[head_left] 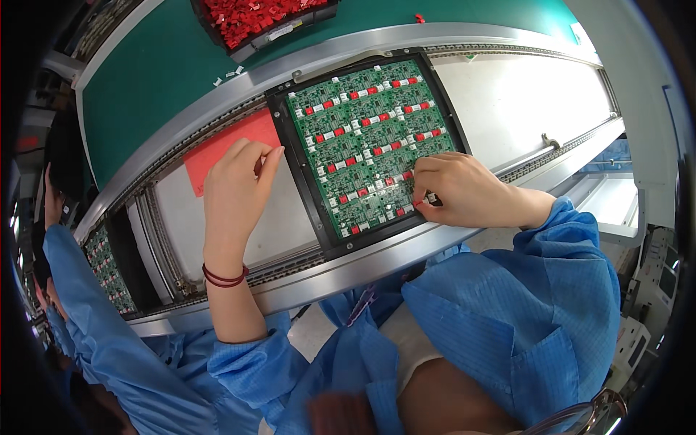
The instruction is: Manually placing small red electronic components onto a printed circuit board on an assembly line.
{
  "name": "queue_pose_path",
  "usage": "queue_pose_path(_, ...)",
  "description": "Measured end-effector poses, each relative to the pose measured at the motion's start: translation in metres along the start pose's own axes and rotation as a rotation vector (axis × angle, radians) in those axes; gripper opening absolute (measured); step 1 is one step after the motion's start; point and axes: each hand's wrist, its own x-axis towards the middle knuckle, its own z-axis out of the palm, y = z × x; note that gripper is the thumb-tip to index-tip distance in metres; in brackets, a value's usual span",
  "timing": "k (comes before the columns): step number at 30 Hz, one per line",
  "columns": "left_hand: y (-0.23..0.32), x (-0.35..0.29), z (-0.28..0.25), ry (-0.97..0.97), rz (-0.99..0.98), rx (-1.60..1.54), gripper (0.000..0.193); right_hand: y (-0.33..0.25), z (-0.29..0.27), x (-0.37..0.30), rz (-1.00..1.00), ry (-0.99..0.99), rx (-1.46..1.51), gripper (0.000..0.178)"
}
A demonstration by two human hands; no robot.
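A green circuit board panel (373,148) lies in a black carrier frame (296,159) in front of me, with rows of red and white connectors on it. Over the panel's near right corner, my right hand (464,188) is closed in a pinch. A small red connector (417,205) shows at its fingertips, partly hidden by them. My left hand (239,185) hovers by the carrier's left edge, its fingers curled and the thumb pressed toward them. Whatever it may hold is hidden.
The carrier sits between metal conveyor rails (297,283). Beyond them, a black bin (250,51) of red connectors stands on a green surface (145,116), near a few loose white connectors (229,75). A red sheet (232,148) lies at left. Another person's blue sleeve (94,283) and a second panel (109,264) are farther left.
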Motion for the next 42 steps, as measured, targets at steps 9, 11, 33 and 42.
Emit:
queue_pose_path(9, 0.0, 0.002, 0.002, -0.026, -0.018, -0.028, 0.018, 0.003, -0.001, 0.0, -0.006, 0.004, -0.01, 0.003)
queue_pose_path(11, 0.001, 0.002, 0.002, -0.037, -0.022, -0.016, 0.018, 0.002, -0.001, 0.0, -0.005, 0.003, -0.027, 0.003)
queue_pose_path(33, -0.014, -0.007, 0.015, 0.03, 0.109, 0.006, 0.014, 0.0, -0.014, -0.002, -0.063, -0.13, -0.083, 0.008)
queue_pose_path(42, -0.017, -0.01, 0.013, 0.062, 0.096, 0.075, 0.018, 0.0, -0.026, 0.011, 0.112, 0.063, 0.256, 0.011)
